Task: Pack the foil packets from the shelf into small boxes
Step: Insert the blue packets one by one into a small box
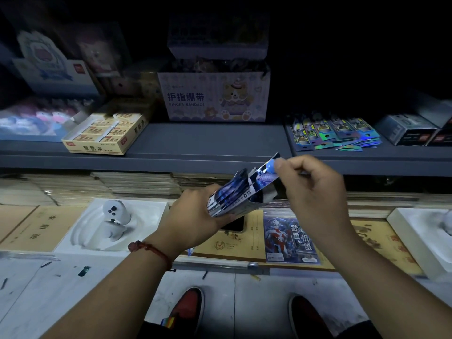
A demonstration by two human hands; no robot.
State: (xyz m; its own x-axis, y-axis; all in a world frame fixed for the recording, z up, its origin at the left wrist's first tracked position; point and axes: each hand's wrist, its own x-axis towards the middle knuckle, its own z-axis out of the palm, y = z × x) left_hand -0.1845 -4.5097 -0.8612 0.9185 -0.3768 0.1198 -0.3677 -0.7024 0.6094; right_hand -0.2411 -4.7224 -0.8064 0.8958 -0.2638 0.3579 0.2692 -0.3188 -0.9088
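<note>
My left hand [193,216] grips a small open box [234,199] filled with blue foil packets, held in front of the shelf edge. My right hand [315,187] pinches one blue foil packet [265,171] by its top end; the packet's lower end sits at the box mouth. More foil packets [335,134] with shiny holographic edges lie fanned out on the grey shelf [215,143] at the right, above my right hand.
On the shelf stand a yellow box of erasers [105,133], a "Finger Bandage" carton [215,99] and dark small boxes [408,130] at far right. Below lie brown notebooks [31,228], a white tray with a white controller [115,216] and a card pack [288,236].
</note>
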